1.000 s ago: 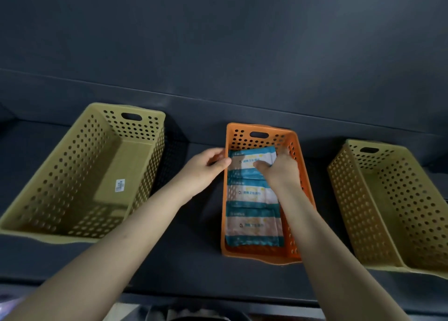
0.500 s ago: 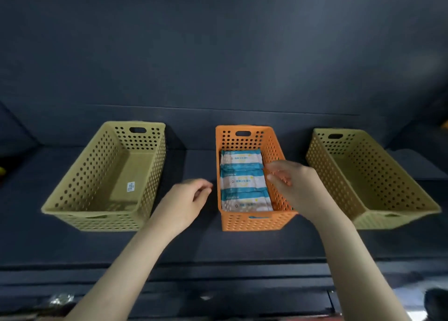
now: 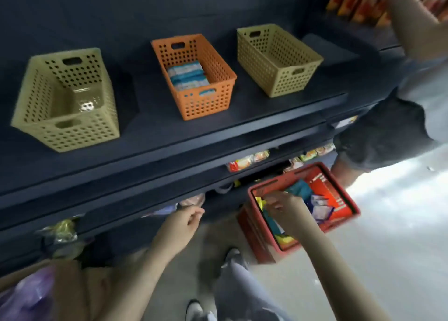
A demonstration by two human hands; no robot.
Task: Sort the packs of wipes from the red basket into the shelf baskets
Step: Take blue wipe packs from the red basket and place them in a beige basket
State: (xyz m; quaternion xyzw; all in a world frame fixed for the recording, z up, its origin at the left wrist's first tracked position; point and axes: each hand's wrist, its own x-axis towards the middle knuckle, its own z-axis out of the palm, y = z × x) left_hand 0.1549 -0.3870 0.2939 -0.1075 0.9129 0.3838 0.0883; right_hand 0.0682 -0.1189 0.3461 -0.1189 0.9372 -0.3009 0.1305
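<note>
The shelf (image 3: pixel 218 131) spans nine to two o'clock; its orange basket (image 3: pixel 206 102) at twelve already holds stacked packs of wipes (image 3: pixel 188 77). Both hands have dropped away from it, so that placement looks done and another pick begins. In the red basket (image 3: pixel 286 178) at four, the right hand (image 3: pixel 283 207) touches loose packs (image 3: pixel 298 187), grasp too blurred to tell. The left hand (image 3: pixel 179 226), at six, hangs loosely curled, empty.
</note>
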